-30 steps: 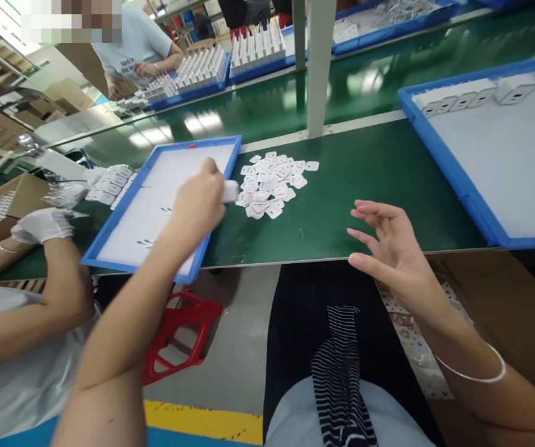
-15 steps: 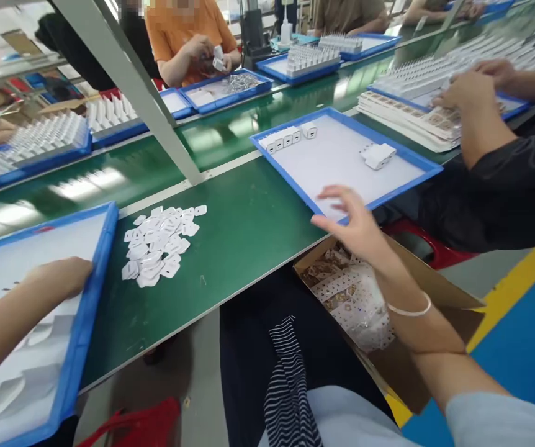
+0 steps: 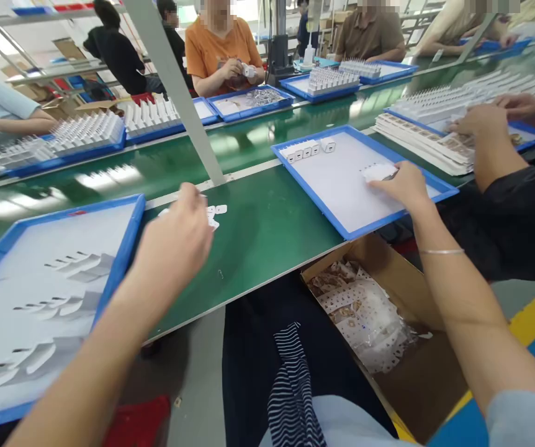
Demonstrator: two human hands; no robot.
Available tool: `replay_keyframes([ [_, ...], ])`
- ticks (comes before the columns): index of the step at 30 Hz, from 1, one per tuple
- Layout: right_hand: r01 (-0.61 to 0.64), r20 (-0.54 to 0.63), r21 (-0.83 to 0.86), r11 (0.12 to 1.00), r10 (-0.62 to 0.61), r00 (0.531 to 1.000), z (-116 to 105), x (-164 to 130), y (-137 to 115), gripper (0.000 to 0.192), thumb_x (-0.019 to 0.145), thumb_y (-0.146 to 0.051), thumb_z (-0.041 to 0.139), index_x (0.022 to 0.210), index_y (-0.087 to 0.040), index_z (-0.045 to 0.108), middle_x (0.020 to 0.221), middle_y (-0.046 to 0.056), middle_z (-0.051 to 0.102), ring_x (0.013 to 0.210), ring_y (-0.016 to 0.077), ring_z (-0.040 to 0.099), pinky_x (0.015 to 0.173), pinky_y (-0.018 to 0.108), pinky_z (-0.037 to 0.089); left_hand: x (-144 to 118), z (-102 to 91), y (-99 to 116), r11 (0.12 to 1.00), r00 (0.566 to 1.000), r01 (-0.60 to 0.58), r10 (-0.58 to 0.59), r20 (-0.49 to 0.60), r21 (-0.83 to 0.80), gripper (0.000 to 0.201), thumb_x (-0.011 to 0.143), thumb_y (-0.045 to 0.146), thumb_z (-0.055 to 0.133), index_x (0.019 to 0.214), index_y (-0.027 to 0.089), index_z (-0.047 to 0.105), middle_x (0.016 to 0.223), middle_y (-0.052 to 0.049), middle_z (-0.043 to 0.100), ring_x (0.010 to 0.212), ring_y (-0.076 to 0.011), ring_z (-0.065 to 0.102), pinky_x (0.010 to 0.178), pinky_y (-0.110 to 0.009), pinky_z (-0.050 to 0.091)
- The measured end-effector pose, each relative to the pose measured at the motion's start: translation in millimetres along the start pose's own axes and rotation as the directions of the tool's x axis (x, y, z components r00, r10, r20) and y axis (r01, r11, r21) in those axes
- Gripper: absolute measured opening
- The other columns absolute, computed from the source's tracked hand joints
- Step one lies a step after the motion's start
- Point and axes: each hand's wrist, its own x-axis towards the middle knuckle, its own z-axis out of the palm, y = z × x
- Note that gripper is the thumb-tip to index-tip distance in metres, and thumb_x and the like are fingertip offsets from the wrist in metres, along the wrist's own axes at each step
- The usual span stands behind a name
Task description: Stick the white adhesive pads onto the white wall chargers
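My left hand (image 3: 174,230) is over the pile of small white cover plates (image 3: 217,214) on the green bench, hiding most of it. Its fingers are curled in; what they hold, if anything, is hidden behind the hand. My right hand (image 3: 404,185) is closed with thumb and fingers around a few white charger housings (image 3: 375,173), held low over the right blue-rimmed tray (image 3: 346,228). A short row of similar housings (image 3: 305,152) with slots in front stands at that tray's far left corner.
To the left, another blue-rimmed tray (image 3: 139,214) holds rows of white curved pieces with dark prongs (image 3: 85,267). A cardboard box (image 3: 388,261) of bags and scrap sits below the bench edge. Co-workers' hands (image 3: 486,118) work beside stacked sheets (image 3: 426,144). A metal post (image 3: 179,93) rises from the bench.
My left hand has moved right from the left tray to the pile of cover plates. My right hand has moved from the tray's near edge to the charger housings and closed on them.
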Motion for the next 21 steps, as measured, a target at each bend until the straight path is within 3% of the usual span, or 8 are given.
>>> replay_keyframes([
  [4,0.253,0.186,0.110,0.961,-0.270,0.945,1.4,-79.2,-82.3,0.044,0.074,-0.038,0.079,0.106,-0.014,0.061,0.101,0.015,0.067,0.090,0.0291,0.064,0.080,0.043,0.047,-38.7,23.4,51.5,0.983,0.971,-0.181,0.173,-0.163,-0.037,0.054,0.091,0.030,0.063,0.138,0.007,0.048,0.129,-0.022,0.058,0.110,-0.0313,0.068,0.079,-0.035,0.062],
  [7,0.407,0.349,0.235,0.883,-0.468,0.812,5.8,-137.1,-140.9,0.044,0.068,-0.032,0.080,0.105,-0.016,0.062,0.101,0.009,0.068,0.085,0.0239,0.063,0.074,0.035,0.047,-63.8,36.5,67.7,0.968,0.943,-0.239,0.213,-0.257,-0.078,0.064,0.091,0.032,0.066,0.143,0.005,0.042,0.133,-0.024,0.057,0.121,-0.0336,0.064,0.093,-0.037,0.061],
  [10,0.463,0.499,0.376,0.802,-0.597,0.628,10.3,-178.6,-178.3,0.035,0.068,-0.030,0.077,0.096,-0.017,0.060,0.096,0.007,0.067,0.081,0.0224,0.062,0.068,0.033,0.045,-82.3,43.8,67.6,0.958,0.939,-0.269,0.237,-0.250,-0.103,0.062,0.094,0.031,0.059,0.146,0.003,0.039,0.137,-0.027,0.055,0.123,-0.0350,0.063,0.097,-0.040,0.060],
  [12,0.431,0.568,0.454,0.780,-0.626,0.534,11.7,-194.8,-190.5,0.027,0.071,-0.030,0.074,0.089,-0.018,0.057,0.089,0.005,0.065,0.074,0.0200,0.060,0.064,0.032,0.044,-93.9,46.0,62.8,0.951,0.937,-0.273,0.230,-0.264,-0.142,0.055,0.098,0.024,0.051,0.148,0.006,0.038,0.137,-0.025,0.057,0.122,-0.0324,0.065,0.098,-0.039,0.060],
  [15,0.321,0.600,0.579,0.749,-0.658,0.455,13.1,-201.1,-197.1,0.033,0.073,-0.037,0.077,0.093,-0.018,0.059,0.095,0.006,0.067,0.080,0.0213,0.061,0.068,0.033,0.047,-111.6,46.0,54.4,0.940,0.941,-0.225,0.141,-0.306,-0.258,0.051,0.100,0.016,0.046,0.150,0.015,0.039,0.137,-0.018,0.061,0.118,-0.0241,0.068,0.096,-0.030,0.061],
  [18,0.028,0.633,0.740,0.672,-0.710,0.309,18.6,-192.6,-199.2,0.037,0.082,-0.047,0.072,0.106,-0.019,0.066,0.108,0.007,0.070,0.097,0.0237,0.065,0.082,0.035,0.051,-126.0,44.7,48.2,0.906,0.929,-0.236,0.104,-0.355,-0.352,0.056,0.098,0.014,0.053,0.152,0.016,0.038,0.136,-0.017,0.063,0.115,-0.0211,0.070,0.095,-0.026,0.061],
  [19,-0.071,0.639,0.757,0.649,-0.714,0.287,21.8,-188.8,-200.1,0.035,0.086,-0.048,0.068,0.106,-0.019,0.068,0.108,0.007,0.071,0.100,0.0232,0.065,0.084,0.035,0.051,-129.4,44.6,46.8,0.896,0.920,-0.263,0.121,-0.372,-0.358,0.058,0.097,0.013,0.054,0.153,0.015,0.038,0.135,-0.017,0.064,0.116,-0.0222,0.070,0.096,-0.027,0.061],
  [21,-0.187,0.650,0.758,0.625,-0.700,0.296,29.3,-182.7,-202.2,0.032,0.090,-0.048,0.065,0.101,-0.019,0.071,0.103,0.005,0.072,0.096,0.0211,0.066,0.084,0.034,0.051,-134.2,45.4,45.2,0.882,0.909,-0.308,0.162,-0.383,-0.357,0.059,0.098,0.012,0.052,0.155,0.013,0.034,0.131,-0.018,0.067,0.119,-0.0252,0.069,0.098,-0.032,0.061],
])
